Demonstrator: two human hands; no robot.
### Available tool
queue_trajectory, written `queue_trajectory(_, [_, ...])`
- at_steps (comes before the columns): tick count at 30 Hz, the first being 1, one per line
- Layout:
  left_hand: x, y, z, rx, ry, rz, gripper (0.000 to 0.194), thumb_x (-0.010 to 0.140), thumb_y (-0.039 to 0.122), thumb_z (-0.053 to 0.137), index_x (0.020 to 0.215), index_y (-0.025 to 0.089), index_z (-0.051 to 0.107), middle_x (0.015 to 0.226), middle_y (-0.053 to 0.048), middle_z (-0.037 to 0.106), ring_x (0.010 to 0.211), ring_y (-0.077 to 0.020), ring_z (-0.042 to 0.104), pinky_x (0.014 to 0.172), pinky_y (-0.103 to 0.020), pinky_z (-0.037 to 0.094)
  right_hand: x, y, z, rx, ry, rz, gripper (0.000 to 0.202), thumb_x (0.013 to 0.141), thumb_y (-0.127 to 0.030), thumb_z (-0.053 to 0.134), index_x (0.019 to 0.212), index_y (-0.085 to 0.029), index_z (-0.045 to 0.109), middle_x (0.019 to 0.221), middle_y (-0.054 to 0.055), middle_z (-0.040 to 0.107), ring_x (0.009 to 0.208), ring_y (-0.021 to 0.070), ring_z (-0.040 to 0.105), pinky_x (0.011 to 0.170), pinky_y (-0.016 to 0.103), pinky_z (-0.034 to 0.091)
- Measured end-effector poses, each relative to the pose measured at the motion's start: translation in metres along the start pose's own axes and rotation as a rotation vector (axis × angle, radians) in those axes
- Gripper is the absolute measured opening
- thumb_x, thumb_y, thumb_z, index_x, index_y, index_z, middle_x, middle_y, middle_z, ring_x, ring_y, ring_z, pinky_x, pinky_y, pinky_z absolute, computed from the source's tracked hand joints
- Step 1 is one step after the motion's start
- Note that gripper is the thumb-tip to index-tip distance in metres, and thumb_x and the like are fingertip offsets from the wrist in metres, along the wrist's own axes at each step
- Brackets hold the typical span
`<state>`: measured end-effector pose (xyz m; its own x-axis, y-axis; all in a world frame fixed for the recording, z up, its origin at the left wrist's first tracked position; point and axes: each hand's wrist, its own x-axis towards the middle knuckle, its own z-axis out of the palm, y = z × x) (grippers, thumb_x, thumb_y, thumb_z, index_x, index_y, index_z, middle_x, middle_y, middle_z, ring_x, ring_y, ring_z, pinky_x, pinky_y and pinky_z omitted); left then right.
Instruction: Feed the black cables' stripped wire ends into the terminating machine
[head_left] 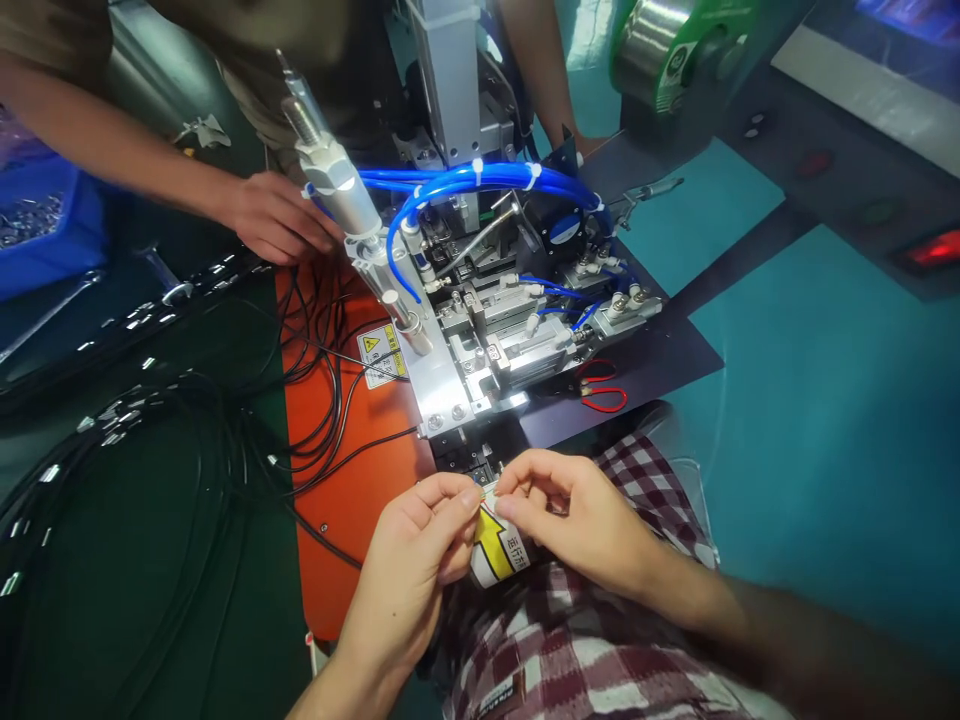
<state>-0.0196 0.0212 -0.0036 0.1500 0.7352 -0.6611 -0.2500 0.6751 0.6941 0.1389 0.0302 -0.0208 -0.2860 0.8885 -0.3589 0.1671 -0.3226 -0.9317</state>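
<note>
Left hand [424, 530] and right hand [581, 510] each pinch thumb against forefinger, on what I cannot tell; the arrow label [496, 548] sits just beneath the grip, the metal machine [491, 345] just beyond; orange panel [334, 580], black cables [240, 468] and dark green tabletop [135, 645] spread leftward; teal floor [810, 440] stretches right; a co-worker's hand [277, 215] shows beyond, leftward.

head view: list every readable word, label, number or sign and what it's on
"运行", next character unclear: white arrow label
Triangle warning sign: yellow-and-white label; its words are too small
Too small or blurred: garment tag, spool label, small machine label, red display
</note>
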Motion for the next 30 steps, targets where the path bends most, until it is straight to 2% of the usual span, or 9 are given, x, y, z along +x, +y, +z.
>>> queue_trajectory(3, [0.000, 0.000, 0.000, -0.005, 0.003, 0.007, 0.024, 0.074, 0.033, 0.071, 0.071, 0.013, 0.059, 0.051, 0.008, 0.039, 0.041, -0.0007, 0.022, 0.041, -0.019, 0.014, 0.003, -0.002, -0.003, 0.006, 0.037, -0.006, 0.013, 0.078, -0.029, 0.065, 0.080, -0.016, 0.066, 0.060, -0.002, 0.056, 0.052, 0.0090, 0.045, 0.048, 0.020, 0.036])
queue_trajectory(10, [-0.001, 0.001, 0.001, -0.022, -0.007, -0.003, 0.023, 0.075, 0.032, 0.071, 0.071, 0.012, 0.059, 0.052, 0.008, 0.040, 0.040, 0.0001, 0.022, 0.041, -0.018, 0.014, 0.006, 0.000, 0.006, 0.101, 0.051, -0.027, 0.010, 0.077, -0.024, 0.064, 0.075, -0.015, 0.062, 0.056, -0.004, 0.050, 0.049, 0.0071, 0.041, 0.046, 0.019, 0.032])
queue_trajectory(16, [-0.001, -0.003, 0.003, -0.042, 0.011, 0.020, 0.023, 0.077, 0.032, 0.069, 0.071, 0.013, 0.057, 0.052, 0.008, 0.041, 0.040, 0.0000, 0.023, 0.041, -0.018, 0.015, 0.002, 0.002, 0.007, 0.244, -0.057, 0.060, 0.016, 0.082, -0.031, 0.058, 0.078, -0.016, 0.054, 0.052, -0.006, 0.046, 0.045, 0.0078, 0.042, 0.045, 0.020, 0.033])
queue_trajectory(20, [-0.001, -0.008, 0.006, -0.048, 0.061, 0.070, 0.023, 0.077, 0.033, 0.070, 0.075, 0.013, 0.058, 0.052, 0.008, 0.041, 0.042, -0.0007, 0.024, 0.041, -0.017, 0.017, -0.001, 0.005, 0.010, 0.217, -0.015, 0.015, 0.016, 0.085, -0.032, 0.057, 0.080, -0.017, 0.054, 0.056, -0.005, 0.049, 0.048, 0.0082, 0.045, 0.047, 0.020, 0.035])
queue_trajectory(24, [-0.001, -0.009, 0.006, -0.043, 0.058, 0.068, 0.023, 0.077, 0.032, 0.070, 0.074, 0.013, 0.058, 0.052, 0.008, 0.041, 0.042, -0.0006, 0.024, 0.041, -0.016, 0.017, 0.001, 0.004, 0.008, 0.321, -0.070, 0.098, 0.018, 0.082, -0.033, 0.058, 0.079, -0.016, 0.053, 0.052, -0.006, 0.047, 0.045, 0.0078, 0.043, 0.045, 0.020, 0.034])
queue_trajectory(30, [0.002, -0.009, 0.002, -0.043, 0.032, 0.069, 0.021, 0.080, 0.032, 0.067, 0.076, 0.013, 0.058, 0.052, 0.008, 0.041, 0.041, -0.0003, 0.023, 0.040, -0.016, 0.016, 0.003, 0.005, 0.004, 0.139, 0.017, 0.006, 0.017, 0.080, -0.031, 0.064, 0.088, -0.016, 0.063, 0.061, -0.003, 0.053, 0.051, 0.0088, 0.047, 0.047, 0.020, 0.036])
